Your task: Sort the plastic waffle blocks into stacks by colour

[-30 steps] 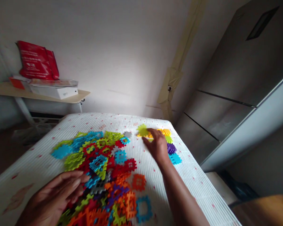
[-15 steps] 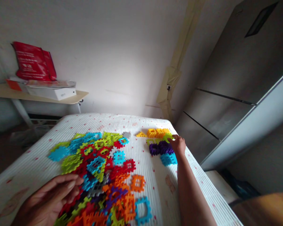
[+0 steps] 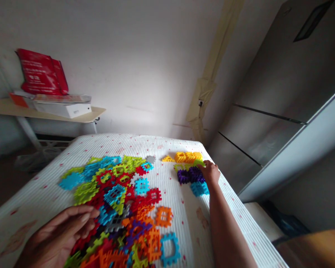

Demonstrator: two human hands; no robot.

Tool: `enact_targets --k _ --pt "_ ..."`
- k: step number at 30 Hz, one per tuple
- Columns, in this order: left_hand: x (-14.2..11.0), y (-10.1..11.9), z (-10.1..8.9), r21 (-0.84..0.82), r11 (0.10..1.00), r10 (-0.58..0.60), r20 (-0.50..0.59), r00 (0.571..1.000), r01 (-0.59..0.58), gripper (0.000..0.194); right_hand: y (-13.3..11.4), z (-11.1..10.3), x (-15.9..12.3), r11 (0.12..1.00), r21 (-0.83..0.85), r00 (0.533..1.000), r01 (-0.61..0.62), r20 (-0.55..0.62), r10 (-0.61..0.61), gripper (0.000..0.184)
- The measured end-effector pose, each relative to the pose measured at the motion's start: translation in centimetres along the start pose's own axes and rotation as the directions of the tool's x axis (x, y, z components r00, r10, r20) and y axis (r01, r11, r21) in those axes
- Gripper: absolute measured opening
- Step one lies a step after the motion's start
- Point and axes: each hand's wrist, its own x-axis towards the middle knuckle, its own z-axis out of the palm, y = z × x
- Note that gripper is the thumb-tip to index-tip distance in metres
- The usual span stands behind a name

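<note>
My right hand [image 3: 211, 172] reaches to the far right of the bed, its fingers closed on a lime-green interlocking plastic building piece [image 3: 198, 162]. Just below it lie purple pieces [image 3: 194, 174] and blue pieces [image 3: 200, 188]. Yellow pieces [image 3: 187, 157] stand in a row behind it, with a yellow triangle piece [image 3: 168, 158] to their left. My left hand [image 3: 61, 232] hovers at the near left edge of a mixed pile of building pieces [image 3: 139, 203]. Its fingers are loosely curled, and nothing shows between them.
The pile lies on a white ribbed bedsheet [image 3: 181, 223] with red dots. At the left a side table [image 3: 97, 114] carries a white box [image 3: 72, 109] and a red bag [image 3: 41, 74]. A grey cabinet [image 3: 268, 111] rises to the right of the bed.
My right hand has lowered the lime-green piece slightly among the others, and less of the piece shows now. My left hand stays in place. The view has shifted a little.
</note>
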Motion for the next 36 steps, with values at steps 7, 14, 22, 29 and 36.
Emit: enact_targets --k 7,14,22,29,36 --pt "-1.6 2.1 1.1 0.016 1.000 -0.012 0.044 0.999 0.011 0.040 0.1 -0.6 -0.5 1.000 0.020 0.999 0.008 0.032 -0.008 0.041" --pt "-1.5 2.3 0.5 0.071 0.989 0.120 0.103 0.987 -0.128 0.034 -0.9 -2.5 -0.1 0.976 0.101 0.956 0.195 -0.244 -0.166 0.045" --pt "0.9 6.3 -1.8 0.657 0.650 0.346 0.191 0.919 -0.382 0.036 -3.6 -5.7 -1.0 0.824 0.305 0.852 0.478 -0.389 -0.351 0.043" --pt "6.9 6.1 -3.3 0.814 0.416 0.358 0.262 0.896 -0.405 0.033 -4.9 -7.9 -2.7 0.760 0.383 0.839 0.525 -0.384 -0.386 0.046" --pt "9.5 4.0 -2.5 0.811 0.373 0.314 0.346 0.884 -0.450 0.032 -6.0 -7.9 -3.6 0.707 0.464 0.845 0.534 -0.322 -0.428 0.049"
